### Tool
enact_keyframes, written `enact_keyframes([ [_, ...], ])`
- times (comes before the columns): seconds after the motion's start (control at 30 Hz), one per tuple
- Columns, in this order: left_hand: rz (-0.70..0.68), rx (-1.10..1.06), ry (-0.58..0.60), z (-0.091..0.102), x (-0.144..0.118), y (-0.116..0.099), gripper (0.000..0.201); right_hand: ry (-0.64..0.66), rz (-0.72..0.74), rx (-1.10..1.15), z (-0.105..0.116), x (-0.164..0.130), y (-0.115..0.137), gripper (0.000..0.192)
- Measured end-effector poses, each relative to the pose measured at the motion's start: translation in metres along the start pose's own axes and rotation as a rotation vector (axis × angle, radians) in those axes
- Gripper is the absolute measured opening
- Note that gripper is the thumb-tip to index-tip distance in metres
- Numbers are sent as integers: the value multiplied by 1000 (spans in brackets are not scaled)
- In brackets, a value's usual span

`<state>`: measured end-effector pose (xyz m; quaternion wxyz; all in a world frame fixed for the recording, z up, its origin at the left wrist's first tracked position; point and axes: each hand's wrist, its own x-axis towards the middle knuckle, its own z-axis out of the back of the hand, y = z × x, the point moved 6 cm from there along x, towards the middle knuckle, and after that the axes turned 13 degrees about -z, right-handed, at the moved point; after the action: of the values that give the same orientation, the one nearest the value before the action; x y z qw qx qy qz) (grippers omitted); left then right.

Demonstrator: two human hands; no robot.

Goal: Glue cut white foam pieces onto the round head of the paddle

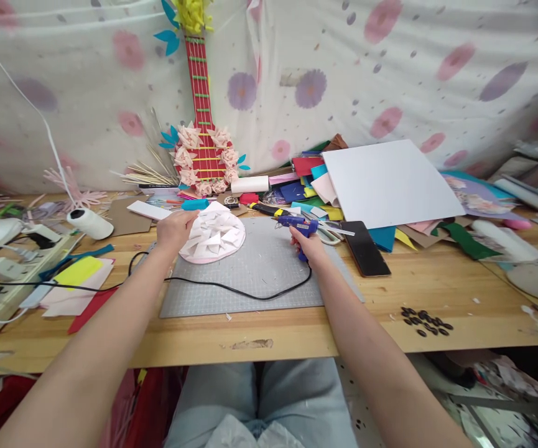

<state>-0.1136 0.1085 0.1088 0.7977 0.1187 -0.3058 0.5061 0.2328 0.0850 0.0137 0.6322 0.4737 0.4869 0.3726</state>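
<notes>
My right hand [310, 244] is wrapped round the handle of a blue hot glue gun [306, 228], above the right part of the grey cutting mat [231, 302]. Its nozzle points left, and a pale glue stick [343, 231] sticks out at the back. My left hand [173, 229] is closed at the left edge of a round white piece covered in folded paper points [217, 235]. Its fingertips are partly hidden, so what they pinch cannot be made out. A bright blue piece [194, 205] lies just beyond those fingers.
The glue gun's black cord [250, 295] crosses the mat towards a power strip [5, 270] at left. A phone [366, 249] lies right of the mat, near several dark oval pieces [425, 321]. A red paper guitar [202, 118] stands behind, beside a white board [390, 183].
</notes>
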Motion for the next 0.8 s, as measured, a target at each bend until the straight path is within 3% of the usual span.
enact_keyframes([
  [0.2, 63, 49, -15, 11, 3, 5, 34, -2, -7, -9, -1, 2, -2, 39],
  [0.4, -20, 238, 196, 25, 27, -3, 35, 7, 1, -16, -1, 4, -4, 40],
  [0.57, -162, 318, 305, 32, 72, -17, 31, 11, 4, -53, -5, 1, -3, 38],
  [0.67, -295, 272, 362, 19, 103, -30, 24, 14, -22, -85, -8, -3, -3, 39],
  [0.8, -423, 260, 549, -23, 128, -46, 17, 20, -24, -109, -10, -7, 0, 40],
])
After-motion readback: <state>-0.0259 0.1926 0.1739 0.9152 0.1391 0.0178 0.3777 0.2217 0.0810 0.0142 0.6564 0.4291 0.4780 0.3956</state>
